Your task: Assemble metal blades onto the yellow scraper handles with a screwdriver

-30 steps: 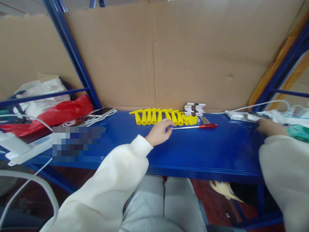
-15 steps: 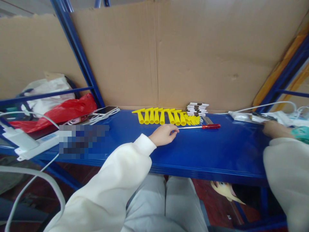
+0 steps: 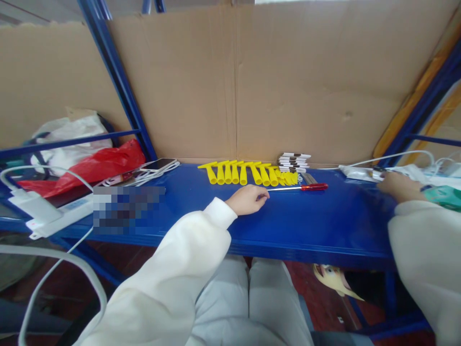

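Observation:
My left hand [image 3: 248, 199] rests on the blue tabletop [image 3: 288, 230] with its fingers loosely curled and nothing visible in them. Just past its fingertips lies a screwdriver [image 3: 314, 187] with a red handle, its shaft pointing toward that hand. Behind is a row of yellow T-shaped plastic pieces with hollow round ends [image 3: 243, 175]. Beside them are small flat yellow pieces [image 3: 289, 178] and grey metal strips [image 3: 309, 179]. At the right, my right hand [image 3: 398, 186] is closed by a clear plastic bag [image 3: 356, 173]; a small dark and shiny item [image 3: 379, 173] shows at its fingertips, too unclear to name.
A stack of small white-and-brown packets [image 3: 294, 162] stands against the cardboard wall [image 3: 306, 81]. At the left are a phone [image 3: 158, 165] with white cable, a red bag [image 3: 104, 166] and a white power strip [image 3: 68, 214]. Blue posts [image 3: 120, 86] flank the table.
My right hand has shifted left toward the clear bag, the dark item at its fingertips. My left hand has stayed nearly in place, its fingers curled a little more. The view has shifted slightly.

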A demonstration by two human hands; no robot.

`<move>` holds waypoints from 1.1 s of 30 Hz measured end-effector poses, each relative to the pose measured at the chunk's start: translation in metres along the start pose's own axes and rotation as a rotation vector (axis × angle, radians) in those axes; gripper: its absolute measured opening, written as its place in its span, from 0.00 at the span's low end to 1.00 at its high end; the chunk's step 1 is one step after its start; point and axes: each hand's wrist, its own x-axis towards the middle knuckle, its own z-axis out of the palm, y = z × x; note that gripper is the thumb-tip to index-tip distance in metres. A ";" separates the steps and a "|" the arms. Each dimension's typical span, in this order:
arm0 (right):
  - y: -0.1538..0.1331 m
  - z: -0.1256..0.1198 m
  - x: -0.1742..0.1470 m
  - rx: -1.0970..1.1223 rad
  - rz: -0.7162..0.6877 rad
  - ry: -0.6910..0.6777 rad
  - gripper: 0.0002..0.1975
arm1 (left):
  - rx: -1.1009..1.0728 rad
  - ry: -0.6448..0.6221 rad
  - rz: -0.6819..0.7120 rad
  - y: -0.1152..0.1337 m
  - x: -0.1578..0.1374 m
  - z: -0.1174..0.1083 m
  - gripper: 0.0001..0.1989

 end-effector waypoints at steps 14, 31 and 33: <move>-0.136 -0.046 -0.047 0.870 -0.060 0.096 0.11 | 0.050 0.151 -0.092 -0.010 0.005 -0.001 0.11; -0.159 -0.012 -0.082 0.894 -0.482 0.007 0.11 | 0.181 0.400 -1.072 -0.074 -0.003 -0.024 0.24; -0.159 -0.011 -0.083 0.906 -0.473 -0.004 0.11 | 0.114 0.421 -1.063 -0.085 -0.005 -0.022 0.20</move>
